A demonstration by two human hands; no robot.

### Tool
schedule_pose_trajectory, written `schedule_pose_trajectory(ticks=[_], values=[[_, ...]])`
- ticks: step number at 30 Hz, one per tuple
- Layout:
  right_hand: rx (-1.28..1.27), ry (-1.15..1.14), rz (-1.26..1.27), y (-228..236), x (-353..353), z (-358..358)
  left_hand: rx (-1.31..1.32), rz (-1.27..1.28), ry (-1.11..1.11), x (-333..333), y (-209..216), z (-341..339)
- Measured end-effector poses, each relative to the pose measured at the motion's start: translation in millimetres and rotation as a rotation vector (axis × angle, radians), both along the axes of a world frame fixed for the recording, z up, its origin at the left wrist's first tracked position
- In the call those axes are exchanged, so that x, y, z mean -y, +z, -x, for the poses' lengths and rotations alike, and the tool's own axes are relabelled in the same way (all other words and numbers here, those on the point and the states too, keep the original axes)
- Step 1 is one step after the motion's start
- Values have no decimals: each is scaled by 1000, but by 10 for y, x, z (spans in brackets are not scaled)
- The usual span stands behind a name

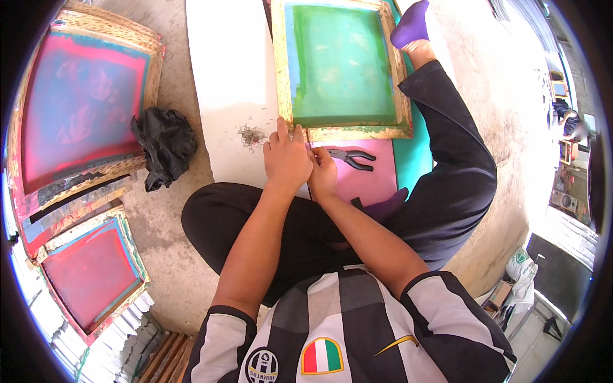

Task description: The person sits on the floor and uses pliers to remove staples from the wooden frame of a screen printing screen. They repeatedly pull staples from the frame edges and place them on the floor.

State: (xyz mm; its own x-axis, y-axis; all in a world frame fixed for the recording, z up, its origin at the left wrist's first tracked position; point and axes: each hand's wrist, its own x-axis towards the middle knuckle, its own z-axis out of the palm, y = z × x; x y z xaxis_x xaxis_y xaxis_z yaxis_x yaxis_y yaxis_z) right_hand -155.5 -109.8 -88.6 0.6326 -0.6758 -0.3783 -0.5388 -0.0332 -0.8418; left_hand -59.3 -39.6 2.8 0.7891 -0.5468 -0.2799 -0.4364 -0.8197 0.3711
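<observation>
In front of me lies a wooden screen-printing frame (403, 96) with green mesh. My left hand (285, 157) rests at its near left corner, fingers stretched forward, the tips on or close to the wood. Right beside it, my right hand (324, 173) is closed in a pinch just below the frame's near edge; whatever its fingertips hold is hidden. Pliers (354, 158) with black handles lie on a pink sheet (377, 180), next to my right fingers. A small heap of thin staple-like bits (251, 136) sits on the white board (233, 76) left of my left hand.
At the left stand a large screen frame (153, 76) with blue-pink mesh and a smaller red one (92, 271). A crumpled black plastic bag (167, 147) lies between them and the board. My purple-socked foot (410, 25) is beside the green frame's far right corner.
</observation>
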Motion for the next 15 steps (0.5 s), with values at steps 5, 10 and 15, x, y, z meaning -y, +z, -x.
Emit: schedule_pose_trajectory(ticks=[5,10,15], values=[[-63,183,187,267,-2,92,30,37,9,-38,-24,3],[-103,348,544,437,275,370,34,86,45,-43,-7,-24],[21,564,923,625,703,423,63,98,44,-65,-96,2]])
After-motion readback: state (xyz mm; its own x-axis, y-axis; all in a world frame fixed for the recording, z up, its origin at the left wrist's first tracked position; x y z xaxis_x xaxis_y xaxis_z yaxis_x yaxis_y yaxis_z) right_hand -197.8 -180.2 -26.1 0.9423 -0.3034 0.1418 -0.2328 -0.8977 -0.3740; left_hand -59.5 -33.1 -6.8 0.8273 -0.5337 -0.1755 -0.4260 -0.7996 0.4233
